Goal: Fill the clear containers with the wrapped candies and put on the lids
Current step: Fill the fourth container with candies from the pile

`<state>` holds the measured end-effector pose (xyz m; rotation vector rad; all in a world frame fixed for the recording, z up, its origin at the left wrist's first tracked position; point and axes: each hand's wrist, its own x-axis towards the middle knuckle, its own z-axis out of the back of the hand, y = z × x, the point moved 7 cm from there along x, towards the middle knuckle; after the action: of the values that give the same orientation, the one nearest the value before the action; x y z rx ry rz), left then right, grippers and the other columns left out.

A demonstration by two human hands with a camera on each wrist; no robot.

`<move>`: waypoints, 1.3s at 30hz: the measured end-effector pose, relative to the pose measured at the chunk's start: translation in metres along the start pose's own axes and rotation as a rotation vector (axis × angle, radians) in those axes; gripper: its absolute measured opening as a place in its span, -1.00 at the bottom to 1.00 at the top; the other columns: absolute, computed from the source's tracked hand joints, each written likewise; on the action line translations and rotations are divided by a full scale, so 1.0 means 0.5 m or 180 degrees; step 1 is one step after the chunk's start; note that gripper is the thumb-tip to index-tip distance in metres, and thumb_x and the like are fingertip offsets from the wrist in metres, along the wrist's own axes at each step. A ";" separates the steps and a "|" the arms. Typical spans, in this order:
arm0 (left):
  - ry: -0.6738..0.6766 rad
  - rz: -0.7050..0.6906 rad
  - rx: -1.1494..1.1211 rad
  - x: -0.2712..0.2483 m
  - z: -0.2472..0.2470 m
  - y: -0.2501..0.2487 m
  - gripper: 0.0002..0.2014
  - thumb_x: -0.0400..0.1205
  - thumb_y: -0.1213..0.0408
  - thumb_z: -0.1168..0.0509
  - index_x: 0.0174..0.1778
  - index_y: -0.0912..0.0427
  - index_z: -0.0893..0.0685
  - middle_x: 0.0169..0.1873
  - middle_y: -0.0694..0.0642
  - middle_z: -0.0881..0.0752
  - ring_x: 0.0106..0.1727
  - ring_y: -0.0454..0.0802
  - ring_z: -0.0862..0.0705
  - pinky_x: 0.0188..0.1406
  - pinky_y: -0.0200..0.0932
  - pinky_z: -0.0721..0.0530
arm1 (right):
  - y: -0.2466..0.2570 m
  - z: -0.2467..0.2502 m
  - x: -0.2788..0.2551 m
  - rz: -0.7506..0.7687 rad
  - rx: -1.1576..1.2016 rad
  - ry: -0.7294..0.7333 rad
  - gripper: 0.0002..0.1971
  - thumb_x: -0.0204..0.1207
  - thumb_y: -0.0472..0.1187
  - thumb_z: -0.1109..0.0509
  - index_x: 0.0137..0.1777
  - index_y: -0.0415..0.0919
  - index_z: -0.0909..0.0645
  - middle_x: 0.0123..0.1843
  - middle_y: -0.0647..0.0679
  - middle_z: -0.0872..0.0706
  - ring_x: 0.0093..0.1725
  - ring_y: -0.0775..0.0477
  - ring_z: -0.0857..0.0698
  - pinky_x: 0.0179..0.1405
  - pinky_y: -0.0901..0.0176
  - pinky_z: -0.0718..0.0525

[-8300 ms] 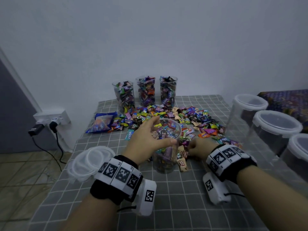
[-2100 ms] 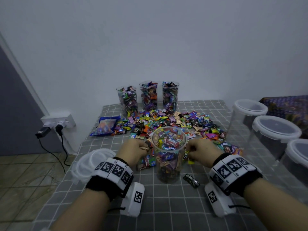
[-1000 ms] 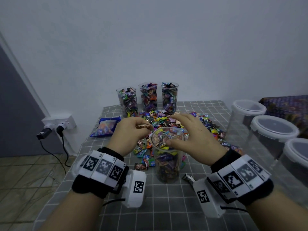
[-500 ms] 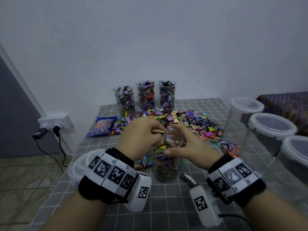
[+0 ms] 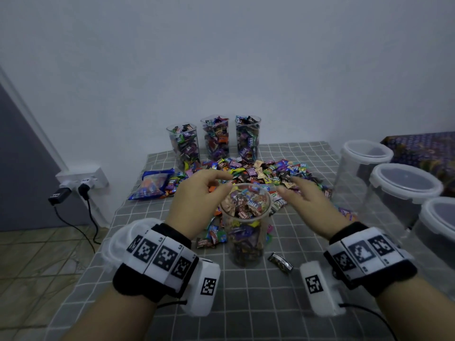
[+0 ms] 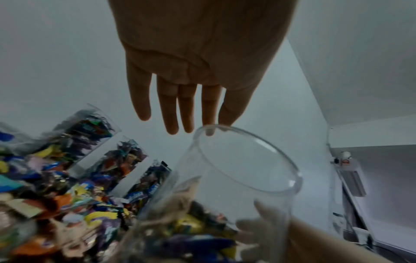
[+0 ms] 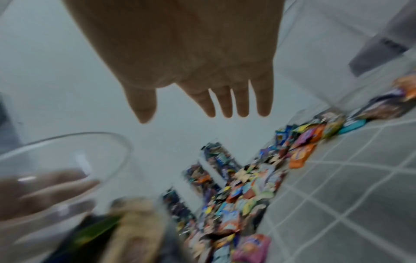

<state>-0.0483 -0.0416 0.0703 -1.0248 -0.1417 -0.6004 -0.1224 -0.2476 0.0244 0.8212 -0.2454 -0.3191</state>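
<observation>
- Left hand and right hand, fingers spread and empty, flank the nearly full container at mid-worktop.
- Three filled containers stand unlidded; loose candies remain.

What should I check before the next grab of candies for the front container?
1. Left hand empty: ok, fingers straight beside the rim.
2. Right hand empty: ok, fingers spread.
3. Front container upright: ok.
4. Room left in it: ok, candies sit below the rim.
5. Loose candy pile in reach: ok, just behind the container.
6. Lids available: ok, stacked at the table's left edge.
</observation>
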 end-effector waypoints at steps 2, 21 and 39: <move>0.0107 0.0248 0.0097 0.003 -0.001 0.031 -0.91 0.61 0.15 -0.33 -0.01 -0.10 -0.69 -0.12 -0.06 -0.71 -0.07 -0.05 -0.68 0.00 0.13 -0.70 | -0.057 0.025 0.024 -0.0356 -0.0454 -0.0221 -0.19 0.40 0.37 -0.27 0.48 -0.24 -0.42 0.47 -0.27 -0.46 0.43 -0.22 -0.44 0.41 -0.07 -0.39; 0.1016 0.1301 0.0873 0.002 -0.052 0.209 -0.72 0.67 0.02 -0.21 0.24 -0.02 -0.63 0.20 0.03 -0.68 0.16 -0.01 -0.63 0.23 0.00 -0.59 | -0.201 0.009 0.069 -0.1834 -0.1934 0.0427 -0.53 0.54 -0.03 -0.34 0.33 -0.34 -0.48 0.31 -0.27 -0.57 0.24 -0.22 -0.60 0.00 0.15 -0.51; 0.1522 0.1442 0.1588 0.028 -0.123 0.287 -0.32 0.55 -0.15 -0.30 0.59 -0.09 -0.27 0.44 0.11 -0.53 0.35 0.16 -0.55 0.29 0.07 -0.57 | -0.154 -0.067 0.113 -0.1219 -0.1941 0.0889 -0.54 0.60 0.02 -0.21 0.36 -0.28 -0.48 0.28 -0.24 -0.59 0.21 -0.18 -0.61 0.10 0.11 -0.57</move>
<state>0.0296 -0.0445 -0.0657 -0.3873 0.3426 -0.3514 -0.0730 -0.2954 -0.0502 0.2934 0.2703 -0.5956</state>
